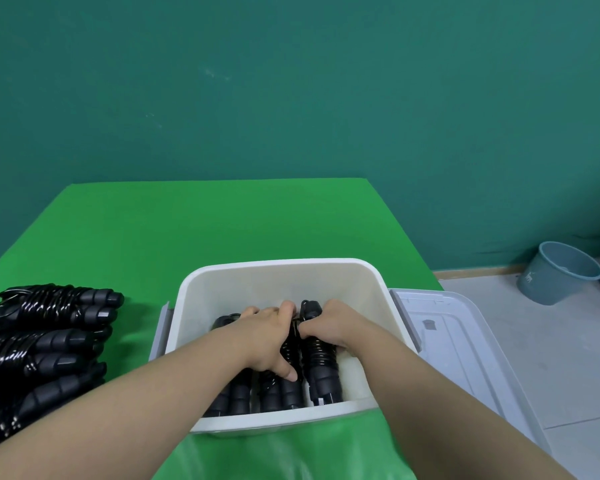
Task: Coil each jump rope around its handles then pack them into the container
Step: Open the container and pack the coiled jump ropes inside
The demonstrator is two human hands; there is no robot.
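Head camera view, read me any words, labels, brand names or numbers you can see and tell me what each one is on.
No text reads clearly.
Round grey-blue plastic bucket on the floor: a small white mark on its side, too blurred to read.
Clear plastic lid beside the white plastic container: a small grey patch, nothing legible.
Coiled black jump ropes: no lettering visible.
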